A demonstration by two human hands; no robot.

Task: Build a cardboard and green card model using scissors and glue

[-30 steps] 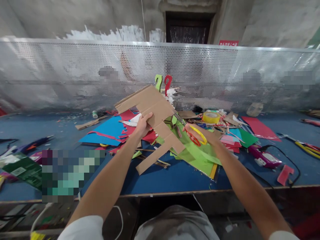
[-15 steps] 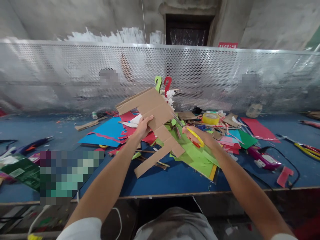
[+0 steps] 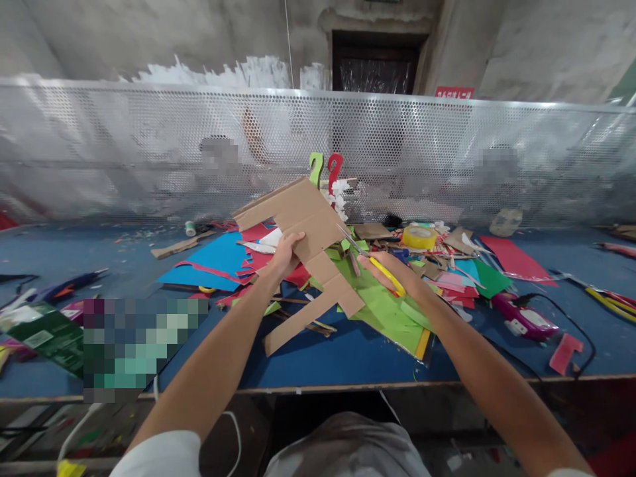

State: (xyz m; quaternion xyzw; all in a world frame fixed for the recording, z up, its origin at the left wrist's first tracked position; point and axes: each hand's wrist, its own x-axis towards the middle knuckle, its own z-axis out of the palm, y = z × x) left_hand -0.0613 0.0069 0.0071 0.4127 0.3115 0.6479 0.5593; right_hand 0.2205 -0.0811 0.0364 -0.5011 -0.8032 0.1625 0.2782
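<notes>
Room opens above the cardboard (image 3: 314, 215); hooks (image 3: 333, 179) and screen (image 3: 288, 146) stand behind.

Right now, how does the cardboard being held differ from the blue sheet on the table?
The cardboard is plain brown, while the blue sheet is brightly coloured. The cardboard is held up in the left hand; the blue sheet lies on the table. The cardboard has a stepped, notched outline, whereas the blue sheet's visible left and near edges look straight. Both are sheet material.
</notes>
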